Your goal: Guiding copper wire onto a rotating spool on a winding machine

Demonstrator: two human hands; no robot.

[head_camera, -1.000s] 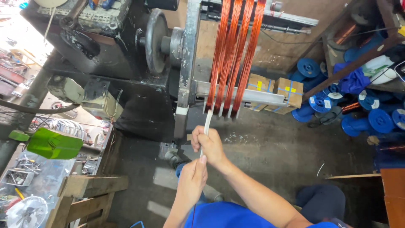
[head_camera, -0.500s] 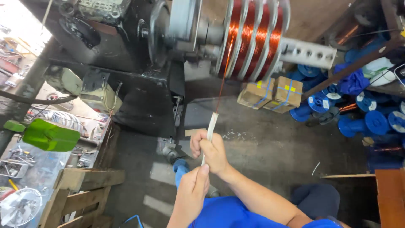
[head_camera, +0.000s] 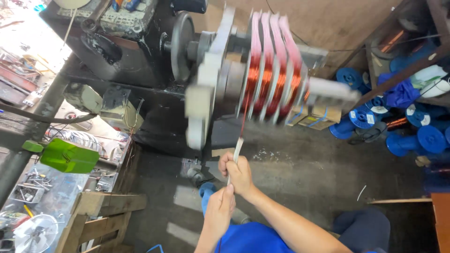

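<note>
**Inspector:** Report the right hand.

**Me:** My right hand is up in front of me, fingers clenched round a thin white sleeve. The sleeve sticks up out of my fist, tilted a little to the right.

**Inspector:** And the wire?

**Me:** A fine copper wire leaves the top of the sleeve and runs up to the winding former. The former is blurred. It carries several bands of copper coil between pale pink dividers.

**Inspector:** Left hand?

**Me:** My left hand sits just below the right one, nearer my body. Its fingers are pinched at the lower end of the same line; I cannot tell whether they grip sleeve or bare wire there.

**Inspector:** Surroundings?

**Me:** The former sits on the shaft of a dark winding machine, with a grey handwheel on the left side of the shaft. Blue spools lie on the floor to the right, under a shelf. A green container is at the left, above a cluttered surface with small tools. A wooden pallet stands at lower left.
</note>
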